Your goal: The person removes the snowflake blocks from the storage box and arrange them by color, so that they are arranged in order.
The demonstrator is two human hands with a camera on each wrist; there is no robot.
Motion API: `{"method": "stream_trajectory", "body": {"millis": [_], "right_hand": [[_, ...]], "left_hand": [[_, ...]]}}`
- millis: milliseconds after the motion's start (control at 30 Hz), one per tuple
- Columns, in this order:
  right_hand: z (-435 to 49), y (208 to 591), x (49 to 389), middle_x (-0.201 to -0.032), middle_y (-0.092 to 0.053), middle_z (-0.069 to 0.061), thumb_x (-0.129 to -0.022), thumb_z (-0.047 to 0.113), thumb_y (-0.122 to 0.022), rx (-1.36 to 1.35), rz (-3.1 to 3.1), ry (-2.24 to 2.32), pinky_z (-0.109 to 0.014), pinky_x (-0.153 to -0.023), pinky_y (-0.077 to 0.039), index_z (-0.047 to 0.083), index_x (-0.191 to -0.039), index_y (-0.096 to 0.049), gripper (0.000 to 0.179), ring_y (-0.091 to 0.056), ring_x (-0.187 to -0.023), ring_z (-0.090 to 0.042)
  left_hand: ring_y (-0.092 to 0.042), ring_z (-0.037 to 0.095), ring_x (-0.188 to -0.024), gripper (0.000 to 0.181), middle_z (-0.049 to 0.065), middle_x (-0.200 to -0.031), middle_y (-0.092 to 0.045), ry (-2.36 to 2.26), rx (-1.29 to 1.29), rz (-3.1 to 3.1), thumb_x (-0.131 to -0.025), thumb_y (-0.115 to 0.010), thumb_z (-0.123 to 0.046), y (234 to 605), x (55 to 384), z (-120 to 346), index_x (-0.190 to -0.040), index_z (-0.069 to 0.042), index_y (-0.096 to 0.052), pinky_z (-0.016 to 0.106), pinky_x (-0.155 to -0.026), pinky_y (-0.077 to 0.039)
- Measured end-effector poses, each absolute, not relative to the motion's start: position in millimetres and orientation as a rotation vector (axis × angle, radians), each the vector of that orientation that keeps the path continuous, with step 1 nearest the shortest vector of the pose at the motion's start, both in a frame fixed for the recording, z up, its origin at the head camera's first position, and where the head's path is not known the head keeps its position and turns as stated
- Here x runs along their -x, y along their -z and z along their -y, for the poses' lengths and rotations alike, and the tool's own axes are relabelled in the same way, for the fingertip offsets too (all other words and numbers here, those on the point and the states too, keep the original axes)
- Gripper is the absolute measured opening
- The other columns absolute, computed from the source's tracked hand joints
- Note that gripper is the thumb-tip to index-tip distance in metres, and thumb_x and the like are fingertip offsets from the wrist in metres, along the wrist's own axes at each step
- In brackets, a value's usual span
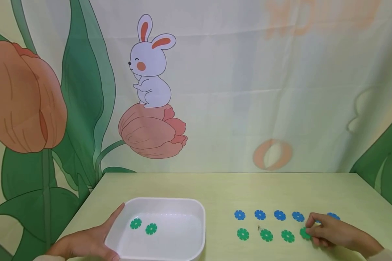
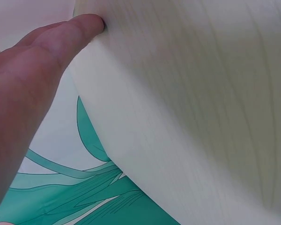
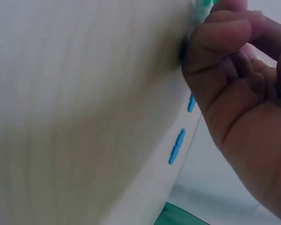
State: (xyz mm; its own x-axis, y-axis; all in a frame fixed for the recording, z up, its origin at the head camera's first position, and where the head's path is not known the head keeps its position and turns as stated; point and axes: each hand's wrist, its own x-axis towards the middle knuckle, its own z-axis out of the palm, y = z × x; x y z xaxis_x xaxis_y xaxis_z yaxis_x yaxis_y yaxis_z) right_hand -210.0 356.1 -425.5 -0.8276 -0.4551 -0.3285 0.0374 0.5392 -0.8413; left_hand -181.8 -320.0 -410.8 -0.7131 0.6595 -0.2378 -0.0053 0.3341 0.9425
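Observation:
My left hand point(image 1: 85, 241) rests against the outer left side of a white plastic tub point(image 1: 200, 232), thumb and fingers spread along it. Two green notched discs point(image 1: 151, 228) lie inside the tub. On the right, my right hand point(image 1: 334, 232) pinches a green notched disc point(image 1: 305, 233) between thumb and finger, low over the table at the end of a row of green discs point(image 1: 266, 235). Part of that disc is hidden by the fingertips. In the right wrist view, a bit of its green point(image 3: 205, 3) shows beyond the curled fingers.
Behind the green row runs a row of blue notched discs point(image 1: 260, 215), one partly covered by my right hand. A tiny dark speck point(image 1: 258, 227) shows near one green disc. The pale table point(image 1: 215, 185) ends at a printed curtain point(image 1: 215, 108) with a rabbit and tulips.

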Motion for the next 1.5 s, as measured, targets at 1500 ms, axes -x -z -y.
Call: {"method": "stream_trajectory", "body": {"millis": [1500], "right_hand": [[-210, 343, 235, -0.071, -0.057, -0.007, -0.104, 0.015, -0.054, 0.51, -2.378, 1.23, -0.025, -0.053, -0.04, 0.0, -0.096, -0.049, 0.017, -0.045, -0.056, -0.015]], "left_hand": [[-0.05, 0.032, -0.118, 0.129, 0.025, -0.153, -0.013, -1.415, -0.567, -1.973, -0.088, -0.078, -0.032, 409, 182, 321, -0.15, -0.024, 0.035, 0.034, -0.095, -0.045]]}}
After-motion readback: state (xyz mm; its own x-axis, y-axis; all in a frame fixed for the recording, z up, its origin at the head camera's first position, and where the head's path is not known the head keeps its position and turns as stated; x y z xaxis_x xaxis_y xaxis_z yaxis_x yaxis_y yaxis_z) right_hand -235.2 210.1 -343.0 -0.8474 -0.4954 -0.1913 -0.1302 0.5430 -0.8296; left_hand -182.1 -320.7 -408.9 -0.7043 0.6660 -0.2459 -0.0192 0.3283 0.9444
